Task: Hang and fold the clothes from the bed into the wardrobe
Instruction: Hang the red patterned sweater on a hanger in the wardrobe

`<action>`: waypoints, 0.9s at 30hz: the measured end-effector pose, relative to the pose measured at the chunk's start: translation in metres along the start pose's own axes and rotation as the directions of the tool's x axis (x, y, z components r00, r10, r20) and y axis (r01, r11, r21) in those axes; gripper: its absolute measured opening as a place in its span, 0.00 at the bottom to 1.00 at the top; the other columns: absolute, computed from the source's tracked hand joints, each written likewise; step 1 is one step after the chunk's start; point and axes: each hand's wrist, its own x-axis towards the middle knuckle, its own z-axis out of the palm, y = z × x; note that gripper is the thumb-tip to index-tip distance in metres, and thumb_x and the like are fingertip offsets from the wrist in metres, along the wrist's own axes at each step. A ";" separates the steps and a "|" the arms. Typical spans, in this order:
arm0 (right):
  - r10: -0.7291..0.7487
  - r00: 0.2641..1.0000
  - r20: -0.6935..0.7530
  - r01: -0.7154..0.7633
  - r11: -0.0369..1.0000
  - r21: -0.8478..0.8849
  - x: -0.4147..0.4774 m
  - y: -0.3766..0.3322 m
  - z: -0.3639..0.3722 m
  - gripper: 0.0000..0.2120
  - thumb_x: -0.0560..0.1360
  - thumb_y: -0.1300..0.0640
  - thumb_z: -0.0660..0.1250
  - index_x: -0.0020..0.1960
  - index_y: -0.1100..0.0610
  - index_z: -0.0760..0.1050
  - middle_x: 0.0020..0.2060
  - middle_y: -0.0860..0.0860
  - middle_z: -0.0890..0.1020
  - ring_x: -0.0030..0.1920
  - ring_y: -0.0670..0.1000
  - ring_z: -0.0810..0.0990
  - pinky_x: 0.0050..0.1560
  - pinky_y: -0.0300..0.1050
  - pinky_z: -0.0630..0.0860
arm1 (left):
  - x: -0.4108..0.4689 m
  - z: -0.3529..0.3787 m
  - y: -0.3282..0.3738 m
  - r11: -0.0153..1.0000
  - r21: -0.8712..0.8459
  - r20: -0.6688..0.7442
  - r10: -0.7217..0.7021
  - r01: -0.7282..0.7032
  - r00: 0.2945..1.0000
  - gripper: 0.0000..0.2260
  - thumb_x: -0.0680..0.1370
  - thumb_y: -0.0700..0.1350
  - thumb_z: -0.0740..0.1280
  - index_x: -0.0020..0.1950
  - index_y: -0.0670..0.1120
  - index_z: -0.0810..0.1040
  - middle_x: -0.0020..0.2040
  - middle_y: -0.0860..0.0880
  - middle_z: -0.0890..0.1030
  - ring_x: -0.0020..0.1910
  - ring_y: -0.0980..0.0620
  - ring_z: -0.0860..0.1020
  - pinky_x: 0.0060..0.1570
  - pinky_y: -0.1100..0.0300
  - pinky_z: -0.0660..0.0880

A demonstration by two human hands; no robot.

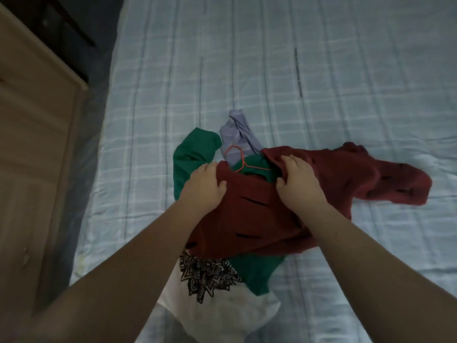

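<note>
left hand (206, 185) & right hand (295, 180) both grasp dark red fabric garment (259, 219), fingers clenched, atop green cloth (190, 154) on checked light-blue bed sheet (346, 95).

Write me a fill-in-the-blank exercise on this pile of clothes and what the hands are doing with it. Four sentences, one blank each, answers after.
1. Both hands, left and right, grip the ____ garment.
2. The pink hanger lies on the ____ garment.
3. The black print is on the ____ garment.
4. The clothes lie on a ____ with a checked sheet.

Answers: maroon; green; white; bed
</note>
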 end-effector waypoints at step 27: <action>-0.028 1.000 -0.009 0.028 0.999 -0.040 -0.013 0.021 -0.020 0.15 0.73 0.62 0.58 0.58 0.56 0.76 0.50 0.57 0.80 0.51 0.64 0.77 0.54 0.60 0.75 | -0.045 -0.006 0.001 0.987 -0.064 -0.210 0.132 -0.148 0.969 0.09 0.81 0.50 0.62 0.56 0.46 0.75 0.50 0.45 0.80 0.49 0.41 0.78 0.49 0.46 0.75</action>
